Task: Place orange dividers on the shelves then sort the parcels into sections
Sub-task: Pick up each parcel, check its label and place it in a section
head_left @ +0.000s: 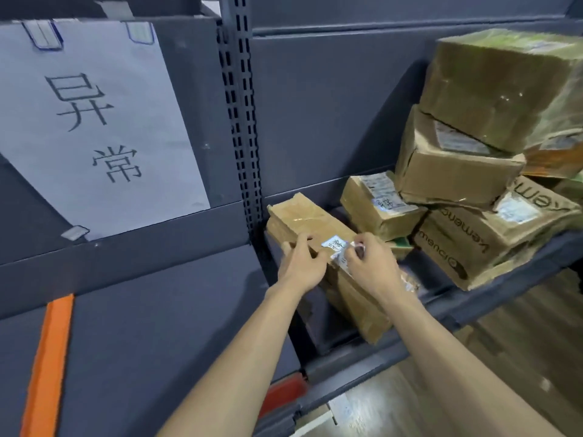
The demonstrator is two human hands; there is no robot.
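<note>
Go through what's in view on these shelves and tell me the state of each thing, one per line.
Long parcel: flat on the shelf, held by both hands.
Left hand: grip on parcel.
Right hand: pinching the parcel's label.
Box stack: piled, tilted.
Orange divider: standing on left shelf.
Paper sign: taped up.

The shelving (315, 105) is dark slate grey, its upright (241, 121) punched with two rows of black slots. On the left hangs a white paper sign (94, 121) with black brush characters. Near left, a bright orange divider (47, 367) stands out. The parcels (457, 171) on the right are tan cardboard with white labels; one box (467, 244) bears dark brown lettering. The floor (520, 342) shows brown wood grain.
</note>
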